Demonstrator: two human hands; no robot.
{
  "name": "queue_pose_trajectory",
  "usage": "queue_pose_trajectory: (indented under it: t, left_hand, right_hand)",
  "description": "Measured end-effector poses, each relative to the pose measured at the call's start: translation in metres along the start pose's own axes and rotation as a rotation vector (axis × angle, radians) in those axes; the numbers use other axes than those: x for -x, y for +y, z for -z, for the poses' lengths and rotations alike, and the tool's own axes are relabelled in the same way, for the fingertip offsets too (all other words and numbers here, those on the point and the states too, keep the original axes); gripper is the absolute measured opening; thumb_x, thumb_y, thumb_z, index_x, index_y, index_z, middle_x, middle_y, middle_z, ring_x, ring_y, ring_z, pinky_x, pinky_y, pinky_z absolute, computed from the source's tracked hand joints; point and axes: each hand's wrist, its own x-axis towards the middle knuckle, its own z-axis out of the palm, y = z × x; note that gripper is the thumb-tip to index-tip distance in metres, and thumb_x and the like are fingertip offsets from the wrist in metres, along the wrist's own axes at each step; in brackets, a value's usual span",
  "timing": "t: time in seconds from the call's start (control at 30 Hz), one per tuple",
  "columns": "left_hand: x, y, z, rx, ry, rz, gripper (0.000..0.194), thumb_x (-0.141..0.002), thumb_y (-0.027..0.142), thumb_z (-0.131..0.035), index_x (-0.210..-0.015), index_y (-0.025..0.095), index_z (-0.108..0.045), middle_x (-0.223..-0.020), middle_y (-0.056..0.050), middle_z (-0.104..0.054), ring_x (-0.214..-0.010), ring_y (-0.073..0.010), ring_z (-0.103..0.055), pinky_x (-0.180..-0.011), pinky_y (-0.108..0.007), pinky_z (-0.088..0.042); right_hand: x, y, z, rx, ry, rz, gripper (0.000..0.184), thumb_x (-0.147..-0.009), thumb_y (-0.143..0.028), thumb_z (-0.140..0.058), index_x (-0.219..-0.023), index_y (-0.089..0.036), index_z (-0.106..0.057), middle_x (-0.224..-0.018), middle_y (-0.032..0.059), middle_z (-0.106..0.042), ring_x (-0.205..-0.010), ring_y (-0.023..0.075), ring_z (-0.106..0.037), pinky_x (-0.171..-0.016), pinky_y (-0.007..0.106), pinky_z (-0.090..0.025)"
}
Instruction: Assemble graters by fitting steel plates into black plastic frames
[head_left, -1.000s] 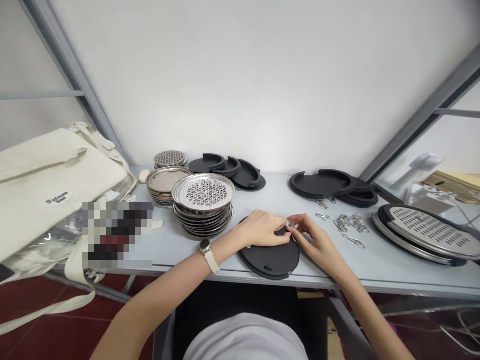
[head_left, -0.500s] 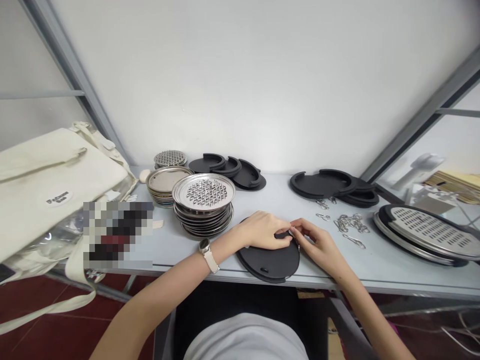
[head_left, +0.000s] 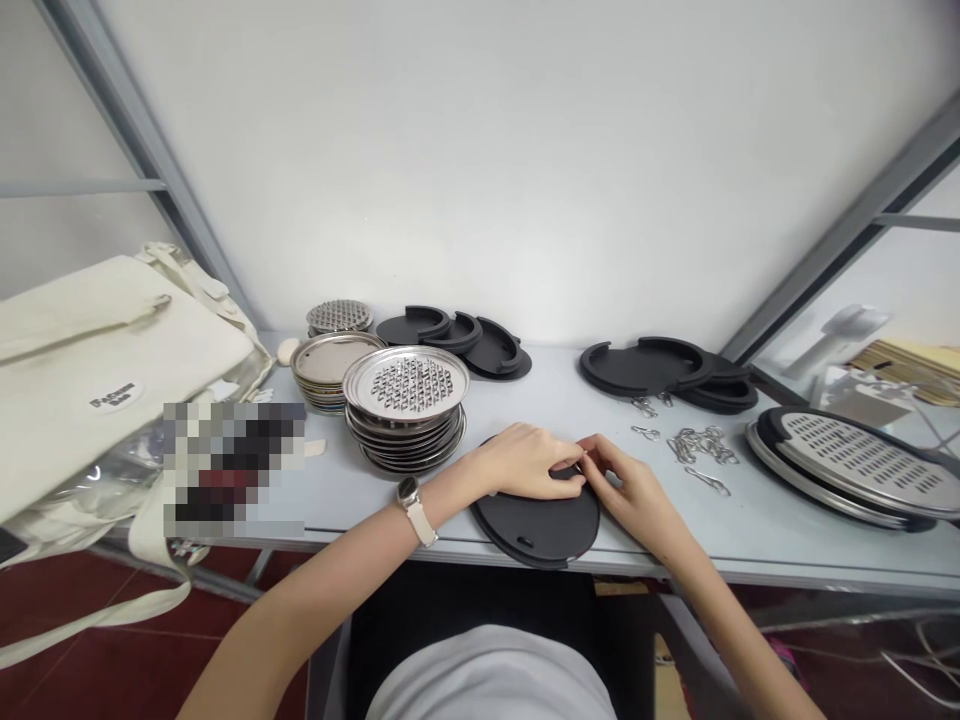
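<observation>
A black round plastic plate [head_left: 551,525] with a small slot lies near the table's front edge. My left hand [head_left: 534,462] lies across its far part, with thumb and fingers closed at its right rim. Beside it, my right hand [head_left: 624,488] pinches at the same rim, fingertips touching those of my left. The metal wire clip between the fingertips is almost wholly hidden. Loose wire clips [head_left: 703,446] lie in a small heap right of my right hand. Left of the plate stands a stack of round metal grater discs [head_left: 407,385], the top one with raised teeth.
More black plates [head_left: 646,368] overlap at the back right, and others [head_left: 491,348] at the back middle. Slotted metal graters with black rims [head_left: 862,465] lie at the right. A second disc stack [head_left: 337,360] and a cream bag [head_left: 120,340] are at the left.
The black plate has turned slightly under my hands, its slot shifting left and toward me. The shiny clip seen between my fingertips earlier is now mostly covered.
</observation>
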Motion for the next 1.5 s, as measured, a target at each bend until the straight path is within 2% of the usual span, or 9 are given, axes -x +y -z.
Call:
queue_pose_trajectory:
  t: [0.2,0.37,0.5,0.67,0.93,1.13,1.37,1.5]
  left_hand:
    - [0.000,0.000,0.001,-0.012,-0.008,0.002,0.022,-0.084,0.039,-0.051,-0.072,0.020,-0.051,-0.067,0.003,-0.063,-0.057,-0.0123,-0.054,-0.052,-0.027,-0.025]
    - [0.000,0.002,0.002,-0.024,-0.023,0.017,0.021,-0.085,0.039,-0.051,-0.075,0.021,-0.054,-0.068,0.002,-0.064,-0.058,-0.0131,-0.055,-0.054,-0.027,-0.027]
    - [0.000,0.002,0.001,-0.023,-0.027,0.014,0.022,-0.085,0.039,-0.050,-0.073,0.021,-0.053,-0.066,0.003,-0.063,-0.056,-0.0132,-0.054,-0.055,-0.027,-0.027]
    - [0.000,0.003,0.003,-0.027,-0.031,0.034,0.024,-0.086,0.041,-0.049,-0.073,0.021,-0.052,-0.065,0.003,-0.063,-0.056,-0.0135,-0.054,-0.055,-0.027,-0.027]
    - [0.000,0.001,0.003,-0.045,-0.033,0.071,0.026,-0.087,0.042,-0.048,-0.074,0.021,-0.053,-0.066,0.002,-0.064,-0.058,-0.0145,-0.057,-0.054,-0.027,-0.027]
    - [0.000,0.002,0.005,-0.051,-0.040,0.179,0.024,-0.086,0.044,-0.050,-0.081,0.021,-0.058,-0.071,0.001,-0.066,-0.064,-0.0177,-0.062,-0.059,-0.027,-0.036]
    - [0.001,0.003,0.008,-0.109,0.008,0.286,0.022,-0.088,0.037,-0.047,-0.092,0.019,-0.059,-0.079,-0.004,-0.070,-0.070,-0.0216,-0.067,-0.062,-0.029,-0.044]
    - [0.003,0.003,0.011,-0.108,0.008,0.277,0.020,-0.083,0.032,-0.048,-0.094,0.018,-0.058,-0.081,-0.005,-0.071,-0.070,-0.0236,-0.067,-0.061,-0.031,-0.045]
  right_hand:
    - [0.002,0.003,-0.002,0.048,0.007,-0.031,0.013,-0.097,-0.030,-0.037,-0.094,-0.023,-0.049,-0.077,0.0005,-0.063,-0.067,0.0156,-0.059,-0.066,0.025,-0.045]
    - [0.001,0.005,-0.005,0.188,0.042,0.004,0.014,-0.096,-0.026,-0.035,-0.092,-0.023,-0.048,-0.089,0.0056,-0.062,-0.077,0.0186,-0.061,-0.069,0.028,-0.046]
    - [-0.001,0.006,-0.006,0.250,0.052,0.017,0.017,-0.097,-0.026,-0.032,-0.092,-0.022,-0.048,-0.091,0.0072,-0.060,-0.075,0.0193,-0.061,-0.069,0.029,-0.046]
    - [-0.002,0.008,-0.005,0.157,-0.020,-0.019,0.017,-0.098,-0.025,-0.032,-0.094,-0.023,-0.048,-0.085,0.0037,-0.063,-0.075,0.0180,-0.063,-0.069,0.027,-0.045]
    - [-0.001,0.006,-0.003,0.140,0.048,-0.051,0.019,-0.098,-0.030,-0.034,-0.092,-0.023,-0.050,-0.078,0.0025,-0.064,-0.064,0.0165,-0.060,-0.063,0.026,-0.044]
    - [-0.010,0.002,-0.005,0.143,0.033,-0.078,0.019,-0.097,-0.031,-0.034,-0.092,-0.023,-0.051,-0.072,0.0024,-0.064,-0.060,0.0177,-0.060,-0.059,0.026,-0.043]
    - [-0.033,-0.008,-0.011,0.094,0.024,-0.083,0.019,-0.096,-0.032,-0.037,-0.088,-0.022,-0.051,-0.066,0.0001,-0.060,-0.056,0.0158,-0.056,-0.058,0.025,-0.042]
    - [-0.033,-0.006,-0.013,0.042,0.005,-0.095,0.022,-0.097,-0.035,-0.037,-0.090,-0.021,-0.053,-0.065,-0.0011,-0.058,-0.058,0.0153,-0.055,-0.059,0.025,-0.044]
